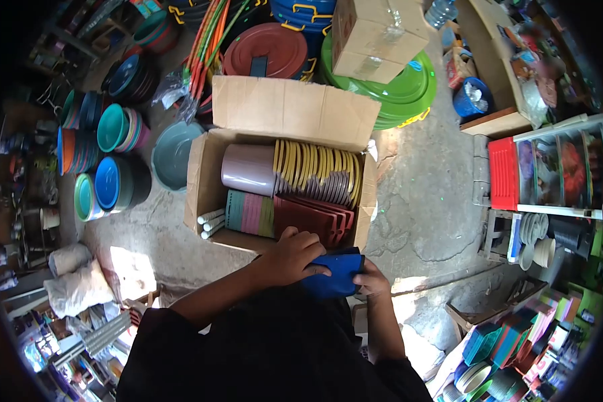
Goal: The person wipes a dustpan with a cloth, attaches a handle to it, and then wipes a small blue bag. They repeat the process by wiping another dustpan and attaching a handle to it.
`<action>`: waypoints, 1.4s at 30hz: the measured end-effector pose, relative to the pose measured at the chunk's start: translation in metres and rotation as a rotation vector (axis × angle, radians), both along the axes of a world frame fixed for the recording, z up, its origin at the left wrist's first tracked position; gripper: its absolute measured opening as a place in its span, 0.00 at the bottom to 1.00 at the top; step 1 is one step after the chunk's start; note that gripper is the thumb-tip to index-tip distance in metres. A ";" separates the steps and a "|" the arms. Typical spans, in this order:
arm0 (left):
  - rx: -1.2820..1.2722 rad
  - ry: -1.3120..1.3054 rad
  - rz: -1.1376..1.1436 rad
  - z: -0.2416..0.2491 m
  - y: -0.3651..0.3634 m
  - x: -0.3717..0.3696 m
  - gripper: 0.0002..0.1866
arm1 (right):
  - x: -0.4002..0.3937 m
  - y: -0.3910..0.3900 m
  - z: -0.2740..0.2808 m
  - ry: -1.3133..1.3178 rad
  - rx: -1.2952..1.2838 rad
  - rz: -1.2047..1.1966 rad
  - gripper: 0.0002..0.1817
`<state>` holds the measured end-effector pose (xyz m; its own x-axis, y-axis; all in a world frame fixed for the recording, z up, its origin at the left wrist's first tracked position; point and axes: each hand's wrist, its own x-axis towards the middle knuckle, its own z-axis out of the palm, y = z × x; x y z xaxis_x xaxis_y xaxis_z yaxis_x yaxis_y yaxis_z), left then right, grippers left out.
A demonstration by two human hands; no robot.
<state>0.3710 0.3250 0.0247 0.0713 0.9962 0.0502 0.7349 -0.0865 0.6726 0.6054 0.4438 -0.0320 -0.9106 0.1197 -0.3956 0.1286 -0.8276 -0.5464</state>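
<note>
In front of my body, a blue, flat-sided plastic item with a dark upper edge (340,275) is held between both hands; its exact kind I cannot make out. My left hand (291,258) has its fingers bent over the item's left side. At its right edge, my right hand (372,279) pinches it. Just beyond lies an open cardboard box (295,104). Inside are a lilac cylindrical container (248,167), a row of yellow-and-grey rimmed stacked pieces (318,171), dark red plastic pieces (308,218), teal, pink and green stacked items (248,213) and white rods (212,222).
A grey-green basin (173,155) touches the box's left side. Stacked tubs (117,181) stand farther left. Behind are a red-brown lid (264,50), a green lid (409,90) and a taped carton (375,40). A red-fronted drawer unit (504,174) stands right on concrete floor (422,194).
</note>
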 end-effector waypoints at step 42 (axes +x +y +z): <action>-0.772 0.736 -0.643 -0.314 0.090 0.046 0.13 | 0.231 -0.237 -0.263 -1.394 0.196 -0.350 0.26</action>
<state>0.4172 0.4149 -0.2894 0.3194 0.5218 -0.7910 0.9295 -0.3352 0.1542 0.8369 0.2064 -0.2950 0.2796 0.4062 -0.8700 0.4507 -0.8556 -0.2546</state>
